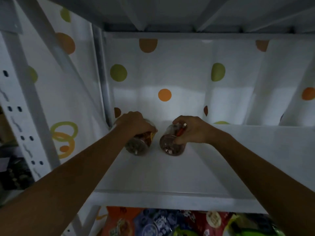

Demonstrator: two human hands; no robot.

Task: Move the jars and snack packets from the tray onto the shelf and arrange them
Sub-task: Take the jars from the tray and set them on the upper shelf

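Note:
Two clear jars with dark contents stand side by side on the white shelf (170,176), near its back left. My left hand (134,122) grips the top of the left jar (138,147), which carries an orange label. My right hand (190,129) is closed over the top of the right jar (172,147), covering its lid. Both jars rest on the shelf board, a small gap between them. Several colourful snack packets (170,223) lie below the shelf's front edge. The tray itself cannot be made out.
A white curtain with orange and green dots (163,82) hangs behind and left of the shelf. A white perforated metal upright (22,116) stands at the left. Another shelf board (187,12) sits overhead. The lighting is dim.

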